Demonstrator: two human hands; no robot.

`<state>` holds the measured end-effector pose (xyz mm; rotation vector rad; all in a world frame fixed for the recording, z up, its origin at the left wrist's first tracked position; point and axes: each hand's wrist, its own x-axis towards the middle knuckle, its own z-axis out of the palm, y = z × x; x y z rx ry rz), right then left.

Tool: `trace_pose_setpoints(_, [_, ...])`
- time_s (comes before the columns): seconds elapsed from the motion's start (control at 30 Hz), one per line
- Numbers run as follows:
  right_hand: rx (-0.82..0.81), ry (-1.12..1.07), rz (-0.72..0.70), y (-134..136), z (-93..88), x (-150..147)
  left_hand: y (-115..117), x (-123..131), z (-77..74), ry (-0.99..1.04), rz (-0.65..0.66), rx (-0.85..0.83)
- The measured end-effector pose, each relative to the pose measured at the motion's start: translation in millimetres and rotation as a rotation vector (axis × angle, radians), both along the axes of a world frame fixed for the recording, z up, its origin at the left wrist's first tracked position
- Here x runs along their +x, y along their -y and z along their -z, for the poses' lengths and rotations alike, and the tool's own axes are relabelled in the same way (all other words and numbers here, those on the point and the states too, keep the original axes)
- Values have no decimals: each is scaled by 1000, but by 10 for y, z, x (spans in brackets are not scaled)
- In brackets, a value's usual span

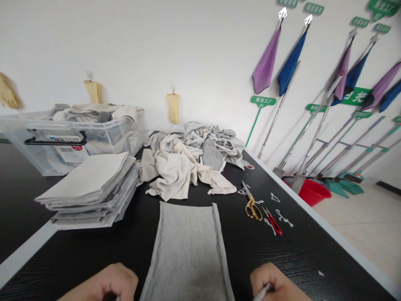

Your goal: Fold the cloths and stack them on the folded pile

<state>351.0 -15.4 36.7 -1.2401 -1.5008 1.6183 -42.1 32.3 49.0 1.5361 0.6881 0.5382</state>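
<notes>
A grey cloth [191, 251] with rolled long edges lies flat on the black table, running out of the bottom of the view. On its left, my left hand [117, 280] is closed, with a tiny pale bit below the fingers that is too small to name. To the right of the cloth, my right hand [272, 280] is pinched round a thin pale grey piece [263, 292], mostly cut off by the frame. Neither hand visibly touches the flat cloth.
Folded grey cloths [90, 179] are stacked at left before a clear bin [40, 146] of fabric. Crumpled cloths [175, 175] lie at the back. Gold-handled scissors [251, 207], red snips [274, 222] and thread scraps [284, 218] lie at right. A red bucket [315, 192] stands beyond the table.
</notes>
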Motion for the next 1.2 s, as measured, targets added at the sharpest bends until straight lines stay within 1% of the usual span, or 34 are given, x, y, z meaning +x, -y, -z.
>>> trace_pose_setpoints(0.07, [33, -131, 38, -165, -2, -65, -112, 66, -117, 47, -37, -51])
trace_pose_setpoints(0.1, [41, -200, 83, -253, -10, -95, -183, 102, -142, 92, -74, -105])
trace_pose_setpoints(0.17, [16, -351, 181, -429, -28, -153, -344, 169, -126, 227, -165, -232])
trace_pose_setpoints(0.27, [-112, -582, 301, -686, -23, -248, -594, 259, -12, 408, -300, -377])
trace_pose_setpoints(0.33, [-214, -680, 379, -847, 15, -323, -738, 334, 70, 459, -398, -468])
trace_pose_setpoints(0.37, [-268, -710, 395, -922, 44, -363, -799, 379, 110, 473, -441, -517])
trace_pose_setpoints(0.43, [-374, -751, 354, -1055, 114, -446, -904, 480, 199, 488, -489, -614])
trace_pose_setpoints(0.5, [-456, -783, 292, -1156, 187, -519, -990, 576, 317, 485, -501, -685])
trace_pose_setpoints(0.57, [-478, -786, 307, -1221, 252, -571, -1065, 642, 464, 441, -538, -670])
trace_pose_setpoints(0.63, [-440, -744, 375, -1254, 302, -596, -1126, 667, 612, 351, -618, -557])
trace_pose_setpoints(0.73, [-269, -609, 459, -1272, 355, -590, -1180, 653, 762, 230, -703, -404])
trace_pose_setpoints(0.83, [-102, -457, 520, -1298, 402, -570, -1185, 640, 798, 156, -746, -315])
trace_pose_setpoints(0.93, [-61, -403, 557, -1341, 450, -553, -1169, 645, 773, 38, -810, -183])
trace_pose_setpoints(0.97, [-17, -340, 567, -1356, 463, -544, -1166, 643, 762, -8, -833, -133])
trace_pose_setpoints(1.0, [61, -229, 573, -1369, 474, -533, -1165, 636, 752, -57, -855, -82])
trace_pose_setpoints(1.1, [333, 286, 561, -1394, 492, -475, -1180, 587, 727, -206, -911, 58])
trace_pose_setpoints(1.13, [374, 421, 554, -1400, 492, -450, -1191, 567, 720, -252, -925, 96])
trace_pose_setpoints(1.2, [354, 534, 567, -1418, 487, -396, -1220, 529, 709, -331, -941, 155])
